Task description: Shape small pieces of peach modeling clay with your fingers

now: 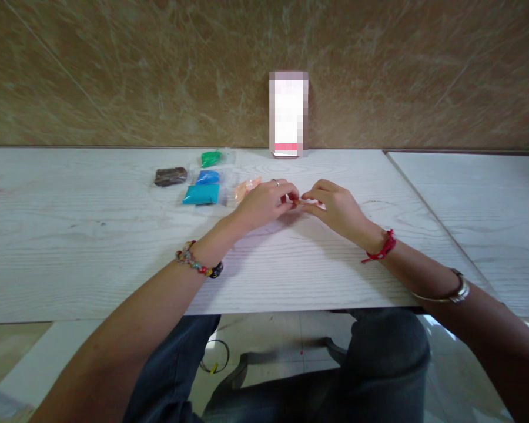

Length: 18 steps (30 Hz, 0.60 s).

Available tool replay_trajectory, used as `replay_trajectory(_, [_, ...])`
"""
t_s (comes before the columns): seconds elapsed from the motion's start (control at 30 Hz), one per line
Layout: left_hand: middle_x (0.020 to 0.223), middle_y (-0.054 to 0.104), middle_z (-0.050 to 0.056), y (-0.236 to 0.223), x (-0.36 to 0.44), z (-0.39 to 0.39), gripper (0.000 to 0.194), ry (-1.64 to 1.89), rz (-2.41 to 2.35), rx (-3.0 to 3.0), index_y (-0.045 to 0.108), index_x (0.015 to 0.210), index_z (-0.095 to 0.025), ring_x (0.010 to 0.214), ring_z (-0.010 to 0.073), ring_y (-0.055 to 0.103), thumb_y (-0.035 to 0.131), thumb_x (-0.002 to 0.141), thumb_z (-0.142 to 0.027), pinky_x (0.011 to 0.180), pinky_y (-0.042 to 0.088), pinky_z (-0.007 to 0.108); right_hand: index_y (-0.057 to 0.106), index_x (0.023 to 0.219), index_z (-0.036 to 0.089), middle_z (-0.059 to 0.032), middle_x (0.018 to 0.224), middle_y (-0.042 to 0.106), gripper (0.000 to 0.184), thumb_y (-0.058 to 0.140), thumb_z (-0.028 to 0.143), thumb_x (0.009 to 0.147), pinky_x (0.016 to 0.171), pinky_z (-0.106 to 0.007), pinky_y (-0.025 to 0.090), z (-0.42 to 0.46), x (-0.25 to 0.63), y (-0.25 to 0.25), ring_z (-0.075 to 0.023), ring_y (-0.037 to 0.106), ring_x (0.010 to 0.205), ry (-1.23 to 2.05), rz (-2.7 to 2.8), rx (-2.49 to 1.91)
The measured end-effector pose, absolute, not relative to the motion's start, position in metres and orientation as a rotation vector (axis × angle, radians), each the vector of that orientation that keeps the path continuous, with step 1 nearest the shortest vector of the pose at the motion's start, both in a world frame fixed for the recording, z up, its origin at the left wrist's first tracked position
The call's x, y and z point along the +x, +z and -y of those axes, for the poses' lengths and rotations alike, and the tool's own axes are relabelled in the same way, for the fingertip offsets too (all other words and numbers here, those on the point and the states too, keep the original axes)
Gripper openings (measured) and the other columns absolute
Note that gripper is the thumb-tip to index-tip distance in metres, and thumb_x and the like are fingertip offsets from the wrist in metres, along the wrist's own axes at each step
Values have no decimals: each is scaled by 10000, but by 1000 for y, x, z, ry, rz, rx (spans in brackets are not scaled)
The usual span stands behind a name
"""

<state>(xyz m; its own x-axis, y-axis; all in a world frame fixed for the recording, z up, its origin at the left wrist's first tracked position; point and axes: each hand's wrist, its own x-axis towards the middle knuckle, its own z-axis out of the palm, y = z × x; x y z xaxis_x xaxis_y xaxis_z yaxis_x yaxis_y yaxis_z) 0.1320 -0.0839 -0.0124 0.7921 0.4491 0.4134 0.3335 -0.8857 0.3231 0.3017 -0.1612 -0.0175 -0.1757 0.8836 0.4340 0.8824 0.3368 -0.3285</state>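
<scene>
My left hand (268,200) and my right hand (336,208) meet over the table, fingertips pinched close together. Between them is a small orange piece of modelling clay (296,202), partly covered by the fingers. Both hands seem to grip it, one from each side. A pinkish-white bit shows under my right fingers, too small to name. Beside my left wrist lies a clear packet of peach clay (245,189), partly hidden by the hand. Farther left are packets of teal clay (201,194), blue clay (207,177), green clay (211,158) and brown clay (170,176).
A phone (287,114) leans upright against the marbled wall (114,70) at the back, its screen blurred out. The pale wood-grain table (92,252) has a seam on the right. Its front edge runs just above my legs (388,352).
</scene>
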Motion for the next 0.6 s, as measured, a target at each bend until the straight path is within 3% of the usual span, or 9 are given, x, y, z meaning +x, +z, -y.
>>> replay_trajectory(0.2, [821, 634, -14, -12, 132, 85, 65, 730, -593, 2722, 608, 845, -177, 707, 80, 575, 585, 788, -196, 681, 396, 227, 696, 750, 152, -42, 746, 601, 120, 594, 195, 795, 616, -248, 392, 158, 302, -20, -119, 522, 662, 27, 2022, -1475])
replay_trajectory(0.33, [801, 640, -18, -11, 132, 85, 129, 775, -621, 2649, 605, 834, -174, 662, 70, 566, 580, 809, -297, 690, 398, 237, 696, 792, 156, -49, 786, 611, 139, 566, 198, 818, 636, -252, 396, 159, 303, -19, -124, 532, 694, -1, 2001, -1498])
replay_trajectory(0.6, [784, 646, -16, -10, 133, 86, 52, 791, -661, 2663, 605, 807, -169, 705, 80, 576, 590, 796, -217, 711, 412, 230, 673, 908, 146, -84, 857, 621, 215, 489, 253, 874, 633, -275, 389, 164, 297, -13, -154, 542, 742, -168, 2113, -1617])
